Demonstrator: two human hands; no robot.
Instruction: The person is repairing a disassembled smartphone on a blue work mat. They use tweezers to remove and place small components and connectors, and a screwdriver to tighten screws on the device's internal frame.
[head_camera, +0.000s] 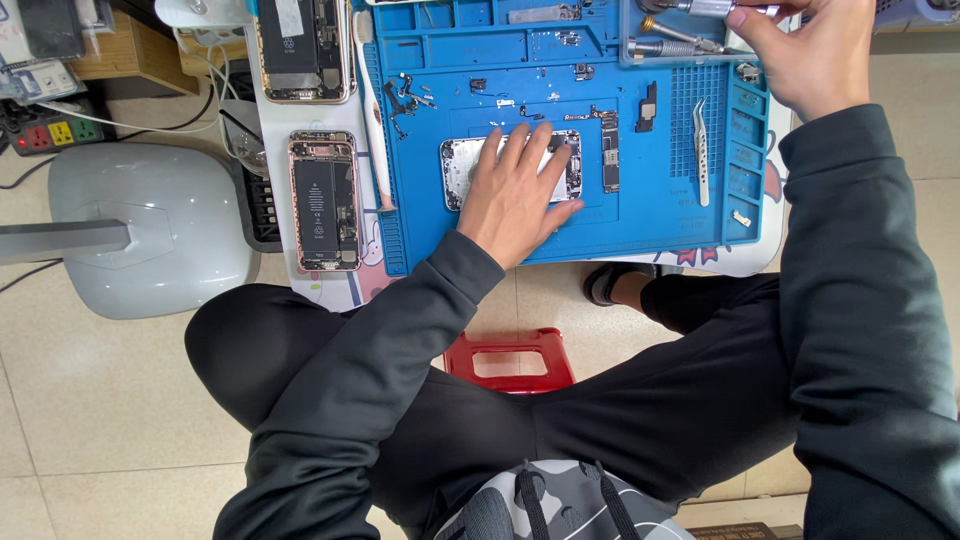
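Blue repair mat (660, 215) on a tabletop: left hand (515, 195) flat, open, on a gutted phone shell (455, 172), right hand (805, 55) pinching a screwdriver (700, 8), removed parts (610, 150) between them, reassembly pending.

Matt blue rubbery mat (640, 205), shiny metal tweezers (701, 150)

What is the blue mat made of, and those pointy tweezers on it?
The blue mat looks like soft rubber or silicone: matte, with moulded compartments and ridges. The tweezers look like bare metal, silvery and glinting. The phone shell under the left hand also seems shiny metal.
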